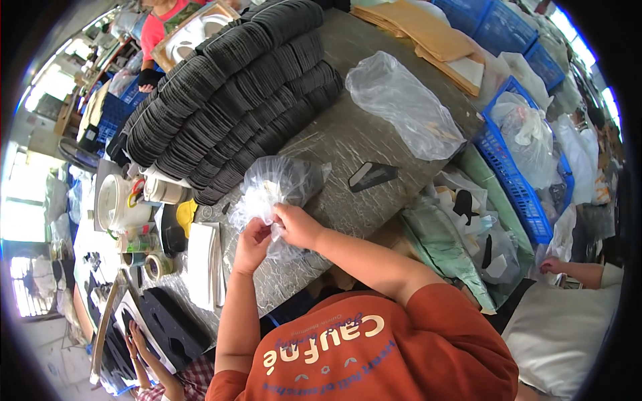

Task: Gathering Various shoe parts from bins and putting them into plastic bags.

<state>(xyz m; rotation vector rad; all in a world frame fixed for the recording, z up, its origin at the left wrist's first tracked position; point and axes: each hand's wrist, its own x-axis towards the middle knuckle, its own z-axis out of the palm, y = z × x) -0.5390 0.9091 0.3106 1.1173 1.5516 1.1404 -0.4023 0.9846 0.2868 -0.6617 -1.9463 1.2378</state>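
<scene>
A clear plastic bag (284,179) rests on the grey table (321,144), its gathered mouth turned toward me. My left hand (251,246) pinches the bunched plastic with closed fingers. Pressed close beside it, my right hand (297,226) also grips the bag's neck. What lies inside the bag is hard to make out through the crinkled film. Just beyond the bag rise long stacked rows of thin black pieces (234,87). A flat black angular piece (372,176) lies to the right of my hands.
Another clear bag (404,103) lies farther right, near brown envelopes (428,33). Left are white papers (204,264), tape rolls (158,266) and a white tub (120,200). A blue crate (498,150) and an open green sack (441,257) stand right. Other people work around the table.
</scene>
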